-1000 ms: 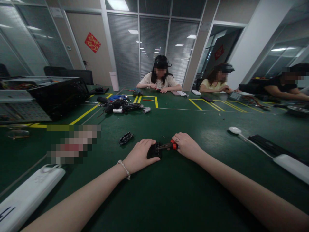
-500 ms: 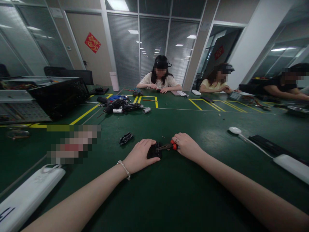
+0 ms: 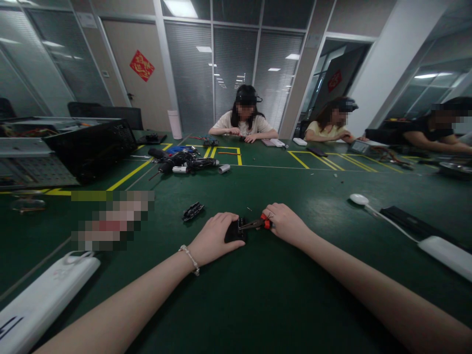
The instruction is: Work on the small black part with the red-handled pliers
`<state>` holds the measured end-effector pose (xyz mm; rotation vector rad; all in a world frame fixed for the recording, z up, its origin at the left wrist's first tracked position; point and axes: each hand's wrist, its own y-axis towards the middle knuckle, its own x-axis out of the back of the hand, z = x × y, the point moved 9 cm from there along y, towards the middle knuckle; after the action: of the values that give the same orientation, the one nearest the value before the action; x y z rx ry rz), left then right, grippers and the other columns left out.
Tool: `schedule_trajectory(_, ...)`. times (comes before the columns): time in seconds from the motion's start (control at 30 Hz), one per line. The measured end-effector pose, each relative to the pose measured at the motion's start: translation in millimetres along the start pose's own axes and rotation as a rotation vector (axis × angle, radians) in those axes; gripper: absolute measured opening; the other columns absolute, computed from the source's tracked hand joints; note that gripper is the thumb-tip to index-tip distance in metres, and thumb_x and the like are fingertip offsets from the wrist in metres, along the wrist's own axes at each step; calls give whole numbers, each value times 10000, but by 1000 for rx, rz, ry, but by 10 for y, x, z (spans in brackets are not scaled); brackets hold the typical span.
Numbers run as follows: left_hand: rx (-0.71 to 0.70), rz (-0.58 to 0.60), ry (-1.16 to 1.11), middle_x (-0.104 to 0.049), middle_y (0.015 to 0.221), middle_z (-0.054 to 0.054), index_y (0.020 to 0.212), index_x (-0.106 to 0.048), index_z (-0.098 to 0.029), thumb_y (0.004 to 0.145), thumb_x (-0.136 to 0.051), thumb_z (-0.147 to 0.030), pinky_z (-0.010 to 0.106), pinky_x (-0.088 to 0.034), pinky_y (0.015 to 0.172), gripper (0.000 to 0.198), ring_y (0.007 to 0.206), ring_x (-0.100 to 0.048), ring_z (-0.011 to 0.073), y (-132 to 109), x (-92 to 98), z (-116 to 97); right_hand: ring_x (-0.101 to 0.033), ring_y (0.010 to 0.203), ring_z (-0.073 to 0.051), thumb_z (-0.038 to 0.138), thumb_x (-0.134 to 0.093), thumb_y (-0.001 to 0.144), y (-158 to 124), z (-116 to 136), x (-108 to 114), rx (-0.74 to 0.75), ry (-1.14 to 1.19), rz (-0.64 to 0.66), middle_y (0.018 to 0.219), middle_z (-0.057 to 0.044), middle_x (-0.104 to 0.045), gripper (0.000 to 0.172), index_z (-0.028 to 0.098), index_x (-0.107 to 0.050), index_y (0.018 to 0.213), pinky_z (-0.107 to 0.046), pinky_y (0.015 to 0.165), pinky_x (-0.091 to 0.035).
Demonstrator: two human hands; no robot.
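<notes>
Pliers (image 3: 255, 224) meet the black part (image 3: 233, 233), a dark component (image 3: 192, 211) lying nearby.

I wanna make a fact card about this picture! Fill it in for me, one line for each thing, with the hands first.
Left hand: thumb and fingers around a black part
Right hand: holding pliers with red on the handles
Pliers' tip: at the black part; too small to tell what it pinches
Left wrist: bracelet
Table: green, with yellow lines
Beyond left hand: small dark part
Farther off: pale tumbler, standing upright
</notes>
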<state>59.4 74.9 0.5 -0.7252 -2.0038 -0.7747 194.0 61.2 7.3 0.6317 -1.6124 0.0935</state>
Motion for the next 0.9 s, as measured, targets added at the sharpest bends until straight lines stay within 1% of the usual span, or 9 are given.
schedule_trajectory(0.3, -21, -13, 15, -488, 1131, 60, 1131, -426, -217, 707, -577, -486, 386, -360, 879, 524, 1039, -450, 243, 5, -9, 3, -446, 755, -178, 124, -531, 643, -2, -16, -36, -16, -37, 8, 826, -62, -525, 231, 139, -521, 873, -290, 684, -339)
schedule_trajectory(0.63, -15, -14, 15, -493, 1128, 59, 1139, -421, -217, 707, -570, -499, 384, -363, 873, 537, 1037, -451, 243, 3, -5, 3, -445, 747, -171, 119, -533, 642, -6, -3, -26, 7, -12, 1, 839, -61, -522, 225, 144, -514, 865, -284, 681, -338)
schedule_trajectory(0.9, -16, -14, 12, -490, 1126, 50, 1136, -421, -220, 709, -574, -491, 376, -366, 873, 528, 1034, -449, 233, -2, -14, 8, -444, 756, -178, 127, -544, 643, -3, -28, -28, -23, -30, 2, 834, -63, -528, 236, 135, -521, 877, -289, 684, -337)
